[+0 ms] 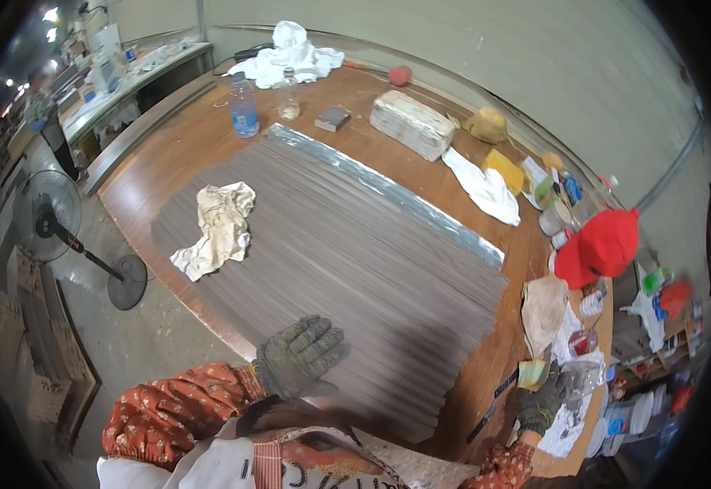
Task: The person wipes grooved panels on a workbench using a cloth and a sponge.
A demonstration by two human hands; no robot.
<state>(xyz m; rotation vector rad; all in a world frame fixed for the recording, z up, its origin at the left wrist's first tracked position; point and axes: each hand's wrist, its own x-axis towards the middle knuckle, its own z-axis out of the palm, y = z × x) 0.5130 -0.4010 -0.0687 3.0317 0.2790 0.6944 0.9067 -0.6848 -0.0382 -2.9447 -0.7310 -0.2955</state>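
My left hand (302, 356), in a dark grey work glove, lies flat with fingers stretched on the near edge of a grey-brown wood-grain sheet (323, 253). The sheet has fine parallel lines and covers much of the brown table. At the table's right side, my right hand (540, 405), gloved too, has its fingers closed at a small pale yellow block (532, 375); its exact kind is unclear. Beside that hand lies a thin black strip-like tool (494, 403). A stained, crumpled cloth (218, 228) rests on the sheet's left part. A shiny metal strip (388, 191) borders its far edge.
Along the far side stand a blue-labelled bottle (244, 108), a clear bottle (289, 96), a grey block (332, 119) and a wrapped whitish block (412, 122). White rags (486, 189), a red cap (600, 247) and jars crowd the right. A standing fan (50, 216) is left of the table.
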